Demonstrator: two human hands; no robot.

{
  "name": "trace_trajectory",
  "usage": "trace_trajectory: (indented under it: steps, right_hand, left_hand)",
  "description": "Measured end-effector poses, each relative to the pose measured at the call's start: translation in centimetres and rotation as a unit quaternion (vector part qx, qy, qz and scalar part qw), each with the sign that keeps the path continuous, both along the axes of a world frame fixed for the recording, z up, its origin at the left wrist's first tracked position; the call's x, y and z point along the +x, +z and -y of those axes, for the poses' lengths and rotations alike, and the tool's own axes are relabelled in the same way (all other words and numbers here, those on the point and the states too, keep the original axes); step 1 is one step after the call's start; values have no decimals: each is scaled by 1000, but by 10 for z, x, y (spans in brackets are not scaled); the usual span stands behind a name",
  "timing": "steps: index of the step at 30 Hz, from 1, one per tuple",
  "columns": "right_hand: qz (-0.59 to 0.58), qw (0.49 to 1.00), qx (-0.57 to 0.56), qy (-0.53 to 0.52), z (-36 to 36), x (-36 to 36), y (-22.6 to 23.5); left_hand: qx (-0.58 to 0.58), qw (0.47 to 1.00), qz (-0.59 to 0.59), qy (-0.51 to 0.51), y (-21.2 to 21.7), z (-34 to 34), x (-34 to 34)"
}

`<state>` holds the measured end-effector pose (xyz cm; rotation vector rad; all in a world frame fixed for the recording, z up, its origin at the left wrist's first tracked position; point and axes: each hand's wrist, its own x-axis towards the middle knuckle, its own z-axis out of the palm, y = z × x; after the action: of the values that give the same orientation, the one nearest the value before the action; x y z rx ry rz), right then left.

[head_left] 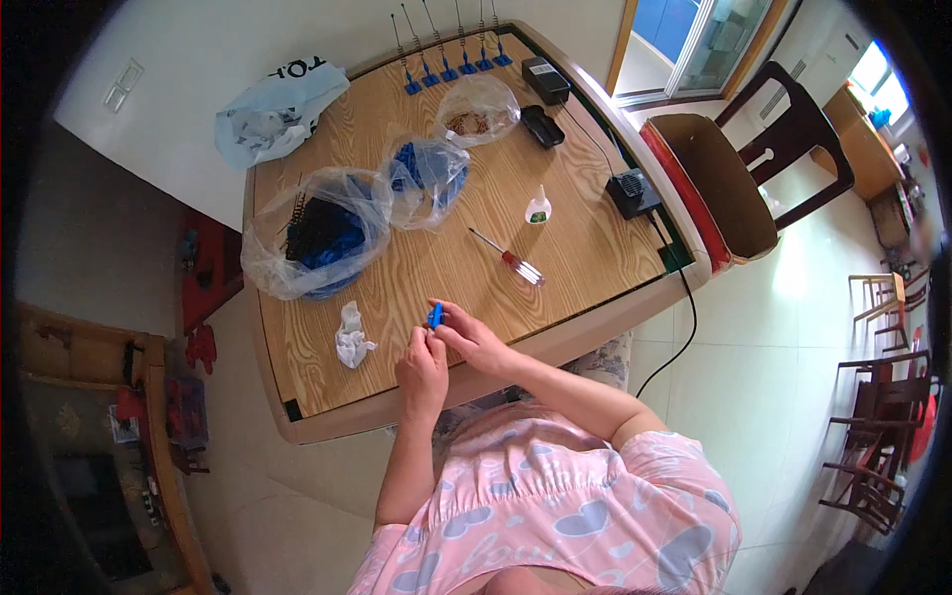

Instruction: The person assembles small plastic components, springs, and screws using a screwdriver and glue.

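Close to the table's near edge, my right hand [474,339] pinches a small blue plastic part [435,315] between thumb and fingers. My left hand [423,363] meets it from below, its fingertips closed on the part's lower end. Whatever else the left fingertips may hold is hidden. A crumpled white tissue [352,338] lies left of my hands. Beyond them rests a screwdriver [520,266] with a red and clear handle, its tip pointing away to the left. A small white squeeze bottle [537,207] stands behind it.
On the wood-grain table [436,268] are clear bags of black and blue parts [327,236], blue parts [416,171] and copper-coloured pieces [466,124]. Several blue-based spring antennas [467,65] stand at the far edge. A black adapter [632,192] trails a cable; a cardboard box [719,183] sits right.
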<state>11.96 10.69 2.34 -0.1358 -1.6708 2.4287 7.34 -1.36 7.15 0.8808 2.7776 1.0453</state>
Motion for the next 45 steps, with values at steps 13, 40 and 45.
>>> trace_trajectory:
  steps: [13, 40, 45]
  right_hand:
    - [117, 988, 80, -56, 9, -6, -4]
    - [102, 985, 104, 96, -14, 9, 11]
    - [144, 975, -17, 170, -29, 15, 21]
  left_hand:
    - [-108, 992, -55, -34, -14, 0, 9]
    - [-73, 996, 10, -52, 19, 6, 15]
    - [3, 982, 169, -82, 31, 17, 1]
